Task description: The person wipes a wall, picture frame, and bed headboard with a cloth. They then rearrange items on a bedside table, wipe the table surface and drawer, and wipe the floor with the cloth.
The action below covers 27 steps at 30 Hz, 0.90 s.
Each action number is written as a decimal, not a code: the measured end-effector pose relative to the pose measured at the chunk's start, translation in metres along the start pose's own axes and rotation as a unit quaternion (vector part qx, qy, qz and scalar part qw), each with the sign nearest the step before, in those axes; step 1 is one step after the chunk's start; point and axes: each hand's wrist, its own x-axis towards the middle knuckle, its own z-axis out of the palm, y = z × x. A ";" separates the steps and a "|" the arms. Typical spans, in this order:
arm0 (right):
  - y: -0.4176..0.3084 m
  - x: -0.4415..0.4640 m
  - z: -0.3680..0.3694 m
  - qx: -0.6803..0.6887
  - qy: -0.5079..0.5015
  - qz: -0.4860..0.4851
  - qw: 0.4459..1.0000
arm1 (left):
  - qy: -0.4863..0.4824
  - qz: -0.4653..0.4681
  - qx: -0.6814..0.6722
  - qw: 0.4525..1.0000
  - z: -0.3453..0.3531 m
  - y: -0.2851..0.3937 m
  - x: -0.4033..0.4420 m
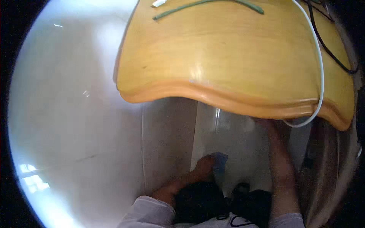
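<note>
Low in the head view, my left hand is closed around a small blue piece, maybe a cloth or packet; its kind is too dim to make out. It is held below the wooden table, above the tiled floor. My right arm reaches forward under the table's front edge. Only a dim part of my right hand shows there, next to a hanging white cable, and its fingers are hidden by the tabletop.
On the tabletop lie a long green strip, a white plug-like end and a black cable. The table's wavy front edge overhangs my arms. Shiny floor tiles stretch out at the left. Brownish folds, perhaps cloth, hang at the right.
</note>
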 end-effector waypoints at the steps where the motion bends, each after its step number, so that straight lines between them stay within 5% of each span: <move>1: -0.004 -0.003 -0.008 0.003 0.000 0.009 1.000 | -0.051 0.006 -0.001 0.999 -0.022 0.011 -0.007; 4: 0.008 -0.011 -0.015 0.008 0.001 0.027 1.000 | 0.164 0.144 0.032 0.975 0.054 -0.030 0.007; 6: 0.000 -0.018 -0.020 0.013 0.001 0.032 0.999 | -0.067 -0.068 -0.058 0.994 0.032 -0.007 0.011; 10: 0.001 -0.033 -0.025 0.018 0.000 0.053 0.998 | 0.025 0.008 -0.022 0.999 0.044 -0.015 -0.004; 14: -0.003 -0.051 -0.028 0.027 0.008 0.075 0.997 | 0.030 -0.056 -0.102 0.993 0.071 -0.022 0.007; 18: -0.013 -0.078 -0.030 0.030 0.021 0.089 0.995 | -0.101 -0.054 -0.108 0.988 0.036 0.004 -0.008; 19: -0.018 -0.086 -0.031 0.032 0.025 0.093 0.995 | 0.074 -0.042 0.080 0.993 0.046 0.004 -0.011; 20: -0.023 -0.097 -0.031 0.033 0.026 0.100 0.994 | 0.243 -0.021 0.258 0.935 0.063 0.004 -0.017; 22: -0.035 -0.118 -0.032 0.035 0.028 0.112 0.993 | 0.390 0.006 0.399 0.830 0.076 0.019 -0.035; 23: -0.041 -0.125 -0.031 0.036 0.028 0.116 0.992 | 0.202 -0.015 0.214 0.955 0.058 0.018 -0.033; 25: -0.052 -0.140 -0.028 0.039 0.030 0.122 0.991 | 0.017 -0.041 0.042 0.998 0.068 0.015 -0.021; 27: -0.062 -0.154 -0.026 0.046 0.034 0.127 0.990 | 0.093 -0.072 0.116 0.986 0.127 0.002 -0.001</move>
